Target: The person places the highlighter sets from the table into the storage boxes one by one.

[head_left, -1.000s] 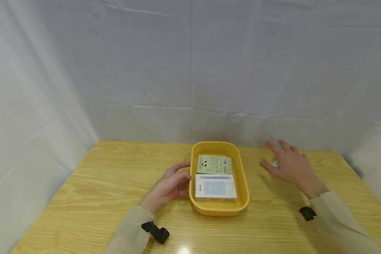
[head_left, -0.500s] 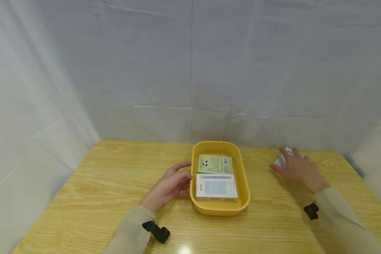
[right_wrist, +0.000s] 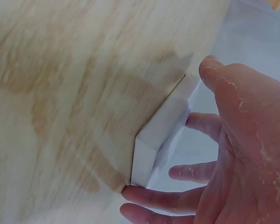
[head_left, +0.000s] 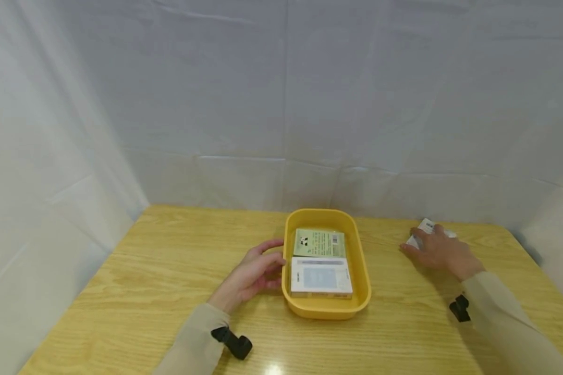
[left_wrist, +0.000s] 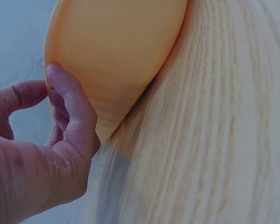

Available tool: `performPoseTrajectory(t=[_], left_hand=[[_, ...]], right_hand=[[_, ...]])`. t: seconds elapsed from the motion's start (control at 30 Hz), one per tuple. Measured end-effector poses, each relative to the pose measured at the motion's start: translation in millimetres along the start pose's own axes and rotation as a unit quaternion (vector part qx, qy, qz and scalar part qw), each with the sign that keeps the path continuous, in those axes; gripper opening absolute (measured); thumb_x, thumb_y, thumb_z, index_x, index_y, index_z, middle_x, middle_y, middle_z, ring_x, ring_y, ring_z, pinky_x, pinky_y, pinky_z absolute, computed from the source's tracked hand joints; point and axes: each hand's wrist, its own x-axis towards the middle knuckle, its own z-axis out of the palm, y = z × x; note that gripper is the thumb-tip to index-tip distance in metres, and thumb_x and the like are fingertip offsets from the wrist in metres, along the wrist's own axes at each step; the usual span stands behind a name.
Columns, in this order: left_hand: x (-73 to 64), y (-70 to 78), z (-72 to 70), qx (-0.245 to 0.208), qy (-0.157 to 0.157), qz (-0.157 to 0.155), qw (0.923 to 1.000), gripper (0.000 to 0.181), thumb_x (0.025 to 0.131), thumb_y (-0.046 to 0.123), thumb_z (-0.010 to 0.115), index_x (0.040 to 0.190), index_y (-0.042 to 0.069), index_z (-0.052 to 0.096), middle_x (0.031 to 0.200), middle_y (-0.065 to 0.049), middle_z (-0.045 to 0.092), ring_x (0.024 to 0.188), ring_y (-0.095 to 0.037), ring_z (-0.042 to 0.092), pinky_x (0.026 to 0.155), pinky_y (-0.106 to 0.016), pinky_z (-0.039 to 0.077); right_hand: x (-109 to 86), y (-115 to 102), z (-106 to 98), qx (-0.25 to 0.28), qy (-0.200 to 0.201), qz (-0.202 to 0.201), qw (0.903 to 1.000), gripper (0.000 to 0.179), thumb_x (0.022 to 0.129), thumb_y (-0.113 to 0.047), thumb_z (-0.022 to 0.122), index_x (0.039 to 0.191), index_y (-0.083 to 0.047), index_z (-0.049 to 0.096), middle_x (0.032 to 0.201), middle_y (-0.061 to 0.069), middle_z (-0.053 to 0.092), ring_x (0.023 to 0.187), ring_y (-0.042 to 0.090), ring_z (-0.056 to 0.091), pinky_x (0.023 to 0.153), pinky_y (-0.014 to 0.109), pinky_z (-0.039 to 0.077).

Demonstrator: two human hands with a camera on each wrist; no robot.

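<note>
My left hand [head_left: 253,273] is at the left side of a yellow plastic bin [head_left: 363,278], its fingertips touching the outer wall and rim. In the left wrist view the fingers [left_wrist: 67,86] bend loosely at the bin's rim. A green printed pack [head_left: 319,244] with a panda picture and a white box [head_left: 320,276] with a pale blue panel lie inside. To the right, my right hand [head_left: 443,252] is spread over a small white box [head_left: 416,239], partly hidden beneath it. In the right wrist view this box [right_wrist: 165,114] lies flat, with thumb and fingers extended around it.
The bin stands on a wood-grain table [head_left: 178,250]. A pale hanging sheet [head_left: 244,182] runs along the back edge and down both sides. A black wrist mount [head_left: 232,344] sits on the left sleeve, another mount [head_left: 460,308] on the right.
My right hand has moved right and down onto the small white box, more of which now shows left of the fingers. My left hand has stayed at the bin.
</note>
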Motion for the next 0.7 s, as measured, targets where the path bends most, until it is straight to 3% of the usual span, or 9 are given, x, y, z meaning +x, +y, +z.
performPoseTrajectory(t=[0.13,0.37,0.47,0.6,0.7], left_hand=[[0.0,-0.1,0.5,0.000,0.003,-0.001,1.0000,0.060,0.088,0.008,0.062,0.146,0.012,0.047,0.119,-0.013,0.067,0.086,-0.015,0.063,0.063,-0.027,0.054],[-0.2,0.2,-0.5,-0.003,0.003,0.000,1.0000,0.060,0.088,0.008,0.062,0.146,0.012,0.047,0.118,-0.012,0.069,0.087,-0.015,0.063,0.063,-0.027,0.053],[0.0,0.1,-1.0,-0.005,0.001,-0.001,1.0000,0.060,0.088,0.008,0.062,0.146,0.012,0.047,0.117,-0.011,0.069,0.087,-0.015,0.063,0.063,-0.027,0.053],[0.7,-0.4,-1.0,-0.005,-0.002,-0.002,1.0000,0.060,0.088,0.008,0.062,0.146,0.012,0.046,0.118,-0.012,0.069,0.087,-0.015,0.063,0.063,-0.026,0.053],[0.8,-0.4,-1.0,-0.001,-0.002,-0.002,1.0000,0.059,0.089,0.009,0.062,0.146,0.012,0.047,0.123,-0.014,0.067,0.088,-0.015,0.063,0.063,-0.026,0.054]], right_hand=[[4.2,1.7,2.7,0.003,0.014,-0.012,0.9998,0.068,0.102,-0.062,0.043,0.142,-0.007,0.050,0.138,0.048,0.035,0.105,0.068,0.053,0.072,0.074,0.048],[5.4,0.5,5.9,-0.016,0.062,-0.072,0.9953,0.031,0.106,-0.036,0.048,0.116,-0.010,0.062,0.129,0.044,0.046,0.122,0.061,0.042,0.073,0.070,0.046],[1.6,-0.7,5.6,-0.032,0.069,-0.068,0.9947,0.017,0.102,-0.027,0.055,0.113,-0.015,0.061,0.129,0.041,0.040,0.105,0.061,0.046,0.066,0.066,0.046],[-2.2,-1.3,6.4,-0.050,0.076,-0.048,0.9947,0.025,0.095,-0.022,0.063,0.119,-0.019,0.060,0.138,0.039,0.029,0.088,0.063,0.047,0.061,0.069,0.046],[-2.2,-0.3,7.5,-0.070,0.099,-0.046,0.9915,0.043,0.090,-0.023,0.071,0.130,-0.017,0.056,0.141,0.041,0.027,0.096,0.067,0.047,0.066,0.072,0.046]])
